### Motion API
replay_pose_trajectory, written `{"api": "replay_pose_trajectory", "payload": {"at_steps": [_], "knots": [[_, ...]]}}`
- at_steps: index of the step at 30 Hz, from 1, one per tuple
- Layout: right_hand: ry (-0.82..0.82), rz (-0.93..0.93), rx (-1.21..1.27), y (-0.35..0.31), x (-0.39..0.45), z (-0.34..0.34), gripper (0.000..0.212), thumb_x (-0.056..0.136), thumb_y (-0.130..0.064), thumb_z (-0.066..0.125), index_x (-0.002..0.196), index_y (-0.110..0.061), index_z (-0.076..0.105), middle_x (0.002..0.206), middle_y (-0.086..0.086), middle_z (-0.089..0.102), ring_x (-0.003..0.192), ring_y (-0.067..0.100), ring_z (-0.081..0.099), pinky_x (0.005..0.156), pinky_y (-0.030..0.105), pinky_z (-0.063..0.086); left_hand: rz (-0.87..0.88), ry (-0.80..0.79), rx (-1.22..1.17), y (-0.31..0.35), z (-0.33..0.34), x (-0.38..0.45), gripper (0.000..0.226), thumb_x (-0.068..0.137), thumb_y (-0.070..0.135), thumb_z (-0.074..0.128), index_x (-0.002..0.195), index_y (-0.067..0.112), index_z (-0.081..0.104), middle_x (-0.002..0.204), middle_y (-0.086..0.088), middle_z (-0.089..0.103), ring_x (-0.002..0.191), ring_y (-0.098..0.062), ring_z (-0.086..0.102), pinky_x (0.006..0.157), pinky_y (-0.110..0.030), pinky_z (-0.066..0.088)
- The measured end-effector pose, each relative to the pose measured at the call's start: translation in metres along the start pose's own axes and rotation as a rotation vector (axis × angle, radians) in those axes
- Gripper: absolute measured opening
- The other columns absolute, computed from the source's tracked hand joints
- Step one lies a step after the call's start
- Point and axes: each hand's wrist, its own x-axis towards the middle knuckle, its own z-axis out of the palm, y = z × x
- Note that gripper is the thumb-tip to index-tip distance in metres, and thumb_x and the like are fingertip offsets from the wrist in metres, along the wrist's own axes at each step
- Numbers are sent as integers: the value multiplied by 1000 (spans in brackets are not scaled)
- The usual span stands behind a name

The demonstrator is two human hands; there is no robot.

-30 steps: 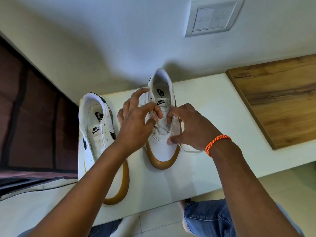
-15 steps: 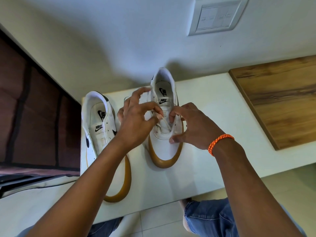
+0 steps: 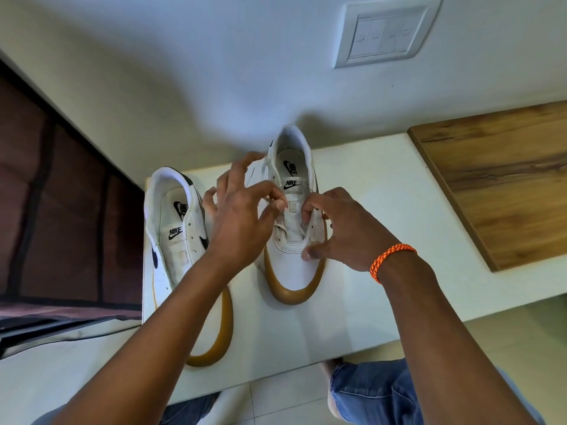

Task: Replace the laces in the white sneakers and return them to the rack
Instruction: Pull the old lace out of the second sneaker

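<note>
Nearest, two knees in blue jeans (image 3: pixel 377 394) are seen over a tiled floor (image 3: pixel 276 400), below the front edge of a white tabletop (image 3: pixel 383 216). Both forearms are stretched over that edge, and an orange braided wristband (image 3: pixel 391 260) is worn on the right wrist.

On the tabletop two white Nike sneakers with gum-coloured soles are set side by side, toes toward the person. The left sneaker (image 3: pixel 181 234) is seen with bare eyelets; its toe is partly covered by the left forearm. The right sneaker (image 3: pixel 294 246) is placed a little farther back and is being worked on by both hands. A white lace (image 3: pixel 283 225) is threaded across its lowest eyelets.

The left hand (image 3: pixel 242 222) is held over the sneaker's left eyelet row, thumb and forefinger pinched close together on a strand of lace, the other fingers spread. The right hand (image 3: pixel 340 231) is curled over the right eyelet row, fingertips pressed at the tongue edge and thumb laid on the toe; whether lace is gripped there cannot be told.

Farther right, a wood-grain board (image 3: pixel 503 179) is laid on the tabletop. At far left dark maroon panelling (image 3: pixel 61 210) is seen. Behind, a white switch plate (image 3: pixel 386 32) is fixed to the pale wall (image 3: pixel 184 72).
</note>
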Motion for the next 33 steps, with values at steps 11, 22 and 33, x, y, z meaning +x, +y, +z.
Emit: {"api": "replay_pose_trajectory", "payload": {"at_steps": [11, 22, 33], "knots": [[3, -4, 0, 1, 1, 0, 59, 68, -28, 98, 108, -36, 56, 126, -3, 47, 108, 26, 59, 89, 33, 56, 161, -63, 235, 8, 6, -6, 4, 89, 35, 79, 87, 34, 75, 167, 10, 35, 159, -27, 20, 121, -69, 15], [0, 4, 9, 0, 0, 0, 60, 67, -28, 98, 109, -36, 56, 124, -3, 47, 108, 25, 59, 88, 30, 54, 194, -167, 245, 11, 11, -11, 9, 86, 41, 83, 93, 36, 80, 169, 7, 33, 159, -29, 19, 122, -65, 21], [2, 16, 5, -3, 0, 1, 56, 68, -28, 98, 108, -34, 60, 124, -3, 48, 107, 26, 60, 93, 35, 56, 171, -143, 367, 12, 20, -11, 28, 85, 22, 87, 109, 16, 75, 155, -1, 47, 146, -35, 36, 75, -48, 65]]}}
